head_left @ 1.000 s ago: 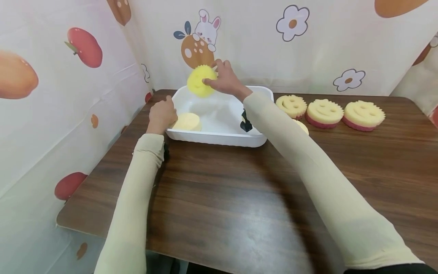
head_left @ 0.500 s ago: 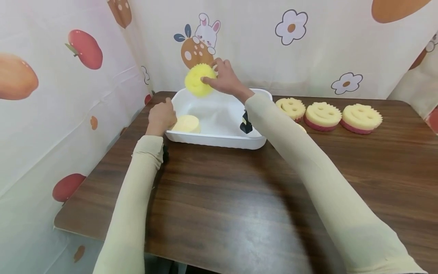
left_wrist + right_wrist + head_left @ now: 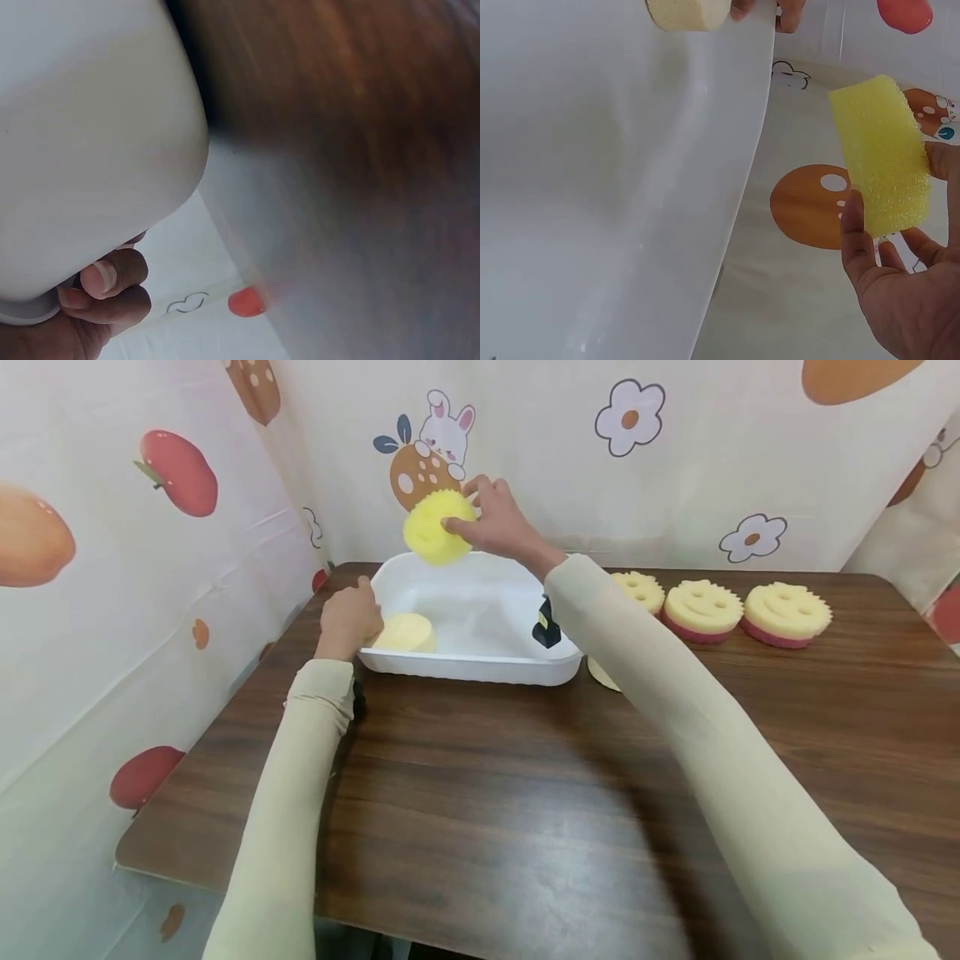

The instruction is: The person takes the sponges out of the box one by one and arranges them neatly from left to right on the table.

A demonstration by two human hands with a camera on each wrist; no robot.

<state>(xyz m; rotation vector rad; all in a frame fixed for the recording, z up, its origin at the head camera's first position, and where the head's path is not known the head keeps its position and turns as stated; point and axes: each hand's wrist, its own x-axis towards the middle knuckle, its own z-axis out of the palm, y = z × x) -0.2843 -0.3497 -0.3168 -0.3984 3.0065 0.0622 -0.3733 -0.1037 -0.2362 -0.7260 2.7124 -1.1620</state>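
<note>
In the head view my right hand (image 3: 501,522) pinches a bright yellow smiley-face sponge (image 3: 435,531) between thumb and fingers. It is held up over the back of a white plastic tray (image 3: 472,671). Seen edge-on in the right wrist view, the sponge (image 3: 881,154) is thick and foamy. My left hand (image 3: 349,618) grips the tray's left rim, and in the left wrist view its fingers (image 3: 124,271) curl at the rim. A pale yellow round sponge (image 3: 407,632) lies in the tray's front left corner, beside the left hand.
Smiley sponges with pink undersides, one (image 3: 702,607) beside another (image 3: 786,612), line the table's back right; a third (image 3: 639,589) is partly behind the right sleeve. A pale sponge (image 3: 600,675) shows by the tray's right corner. A printed curtain (image 3: 540,510) hangs behind the table.
My right hand has risen slightly with the yellow sponge, which is tilted more. The right sleeve has shifted, exposing the pale sponge by the tray's right corner. My left hand stays on the rim.
</note>
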